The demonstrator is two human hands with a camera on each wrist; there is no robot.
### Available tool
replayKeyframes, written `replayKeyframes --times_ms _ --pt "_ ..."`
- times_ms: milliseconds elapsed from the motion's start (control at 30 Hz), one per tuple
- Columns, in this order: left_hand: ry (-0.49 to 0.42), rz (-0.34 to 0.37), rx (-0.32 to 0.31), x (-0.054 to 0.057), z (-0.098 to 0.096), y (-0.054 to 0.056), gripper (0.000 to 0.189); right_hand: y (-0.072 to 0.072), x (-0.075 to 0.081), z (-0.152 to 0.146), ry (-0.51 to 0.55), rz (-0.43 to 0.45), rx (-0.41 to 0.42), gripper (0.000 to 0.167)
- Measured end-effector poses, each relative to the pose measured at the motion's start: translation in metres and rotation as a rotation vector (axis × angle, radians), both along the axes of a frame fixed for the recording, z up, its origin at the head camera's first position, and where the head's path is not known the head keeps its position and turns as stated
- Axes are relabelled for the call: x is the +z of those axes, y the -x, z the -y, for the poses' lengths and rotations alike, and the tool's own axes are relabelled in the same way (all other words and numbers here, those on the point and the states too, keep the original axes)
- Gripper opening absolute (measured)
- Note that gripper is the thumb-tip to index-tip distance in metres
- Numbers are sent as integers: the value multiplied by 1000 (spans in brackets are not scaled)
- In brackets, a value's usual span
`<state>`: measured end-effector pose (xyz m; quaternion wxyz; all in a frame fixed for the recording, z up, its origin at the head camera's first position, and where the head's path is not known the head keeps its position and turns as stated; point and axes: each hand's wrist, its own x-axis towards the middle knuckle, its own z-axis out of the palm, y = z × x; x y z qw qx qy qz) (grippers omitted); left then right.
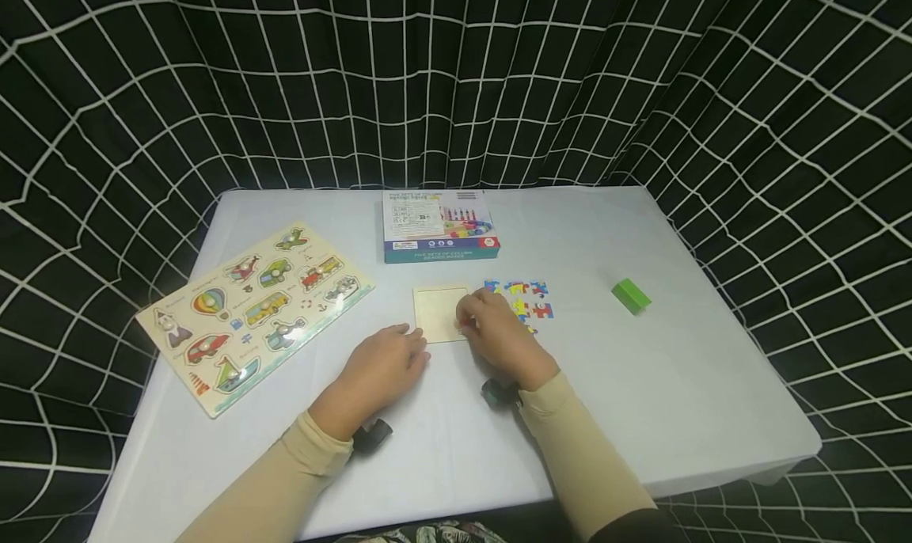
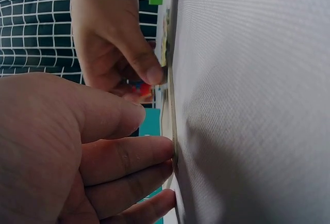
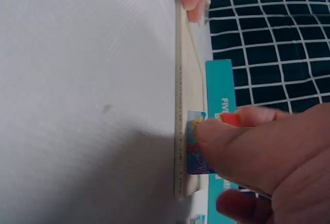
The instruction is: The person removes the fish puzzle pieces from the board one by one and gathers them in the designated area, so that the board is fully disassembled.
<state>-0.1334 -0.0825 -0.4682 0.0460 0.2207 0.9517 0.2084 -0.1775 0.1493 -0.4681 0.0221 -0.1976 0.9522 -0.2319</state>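
A shallow square wooden puzzle tray (image 1: 435,315) lies on the white cloth between the hands. My right hand (image 1: 495,329) is over the tray's right side and pinches a jigsaw piece (image 3: 194,149), mostly blue with some yellow and red, between thumb and fingers. In the right wrist view the piece stands on edge close over the tray. My left hand (image 1: 381,365) rests at the tray's lower left corner, its fairly straight fingertips (image 2: 164,149) touching the rim. Several colourful jigsaw pieces (image 1: 541,310) lie right of the tray, partly hidden behind the right hand.
A teal and white box (image 1: 442,252) lies behind the tray. On the left is a large wooden board (image 1: 265,309) with vehicle pictures. A green block (image 1: 631,296) sits at the right. A black curtain (image 1: 427,84) with a white grid surrounds the table.
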Motion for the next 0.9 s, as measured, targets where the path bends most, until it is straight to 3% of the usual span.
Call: replayKeyframes --times_ms 233,333,500,567,667,767,900 --pt "-7 18 6 0 -1 0 37 -3 3 -10 135 -31 38 15" --pt "-8 22 3 1 -1 0 37 0 11 -28 220 -15 -76 14" --pt "-13 21 -3 0 0 1 36 4 21 -86 309 72 -361 24" --pt "-15 25 -4 -1 0 2 36 3 20 -111 292 135 -412 27" --pt "-18 28 -6 -2 0 2 36 1 19 -139 242 248 -422 27" --pt "-25 37 -3 -1 0 2 36 -2 19 -148 208 349 -413 26" --pt "-30 54 7 1 0 2 37 -2 17 -144 190 386 -412 28"
